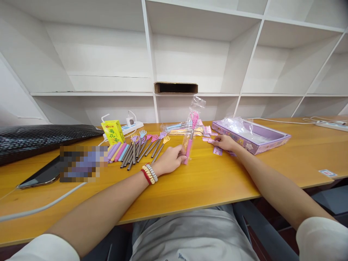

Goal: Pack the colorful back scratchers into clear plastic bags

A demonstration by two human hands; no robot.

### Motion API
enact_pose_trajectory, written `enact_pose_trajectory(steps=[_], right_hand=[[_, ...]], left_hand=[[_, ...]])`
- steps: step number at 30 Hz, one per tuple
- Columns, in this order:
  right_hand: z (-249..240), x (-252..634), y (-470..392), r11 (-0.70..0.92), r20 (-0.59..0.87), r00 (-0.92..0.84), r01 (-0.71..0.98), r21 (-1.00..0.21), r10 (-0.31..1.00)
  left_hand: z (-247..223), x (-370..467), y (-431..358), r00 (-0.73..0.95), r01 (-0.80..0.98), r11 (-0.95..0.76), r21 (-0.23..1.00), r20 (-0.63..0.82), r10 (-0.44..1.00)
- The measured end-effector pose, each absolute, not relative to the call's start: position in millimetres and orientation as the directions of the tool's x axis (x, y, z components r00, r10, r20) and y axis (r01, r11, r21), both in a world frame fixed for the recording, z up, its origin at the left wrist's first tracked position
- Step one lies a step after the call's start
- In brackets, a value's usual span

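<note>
held scratcher (191, 135): pink, grey | cards (218, 151): pink-purple | box (248, 145): purple, patterned | carton (113, 133): yellow, green lettering

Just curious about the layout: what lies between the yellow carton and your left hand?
In the head view, metal rods with coloured claw-shaped heads lie between the yellow carton and the left hand.

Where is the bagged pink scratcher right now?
The scratcher is just right of the head view's centre, in the left hand, between the loose scratchers and purple box.
</note>
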State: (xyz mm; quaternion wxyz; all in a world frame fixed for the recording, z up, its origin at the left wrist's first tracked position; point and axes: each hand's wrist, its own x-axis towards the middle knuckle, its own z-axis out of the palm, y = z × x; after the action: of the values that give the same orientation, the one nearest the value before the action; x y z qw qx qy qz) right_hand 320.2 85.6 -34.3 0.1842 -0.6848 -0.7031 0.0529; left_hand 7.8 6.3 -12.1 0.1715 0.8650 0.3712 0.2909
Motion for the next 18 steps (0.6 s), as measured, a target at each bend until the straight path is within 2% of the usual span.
enact_pose_trajectory(steps=[9,18], right_hand=[[-33.9,319.5,83.8,0.055,0.256,0.036,0.938,-0.341,0.966],[-30.7,318.4,81.0,0.084,0.241,0.013,0.918,-0.388,0.970]], left_hand=[[-12.7,6.7,7.0,0.561,0.529,-0.670,0.520,0.378,0.736],[-11.7,7.1,6.2,0.568,0.519,-0.670,0.531,0.371,0.735]])
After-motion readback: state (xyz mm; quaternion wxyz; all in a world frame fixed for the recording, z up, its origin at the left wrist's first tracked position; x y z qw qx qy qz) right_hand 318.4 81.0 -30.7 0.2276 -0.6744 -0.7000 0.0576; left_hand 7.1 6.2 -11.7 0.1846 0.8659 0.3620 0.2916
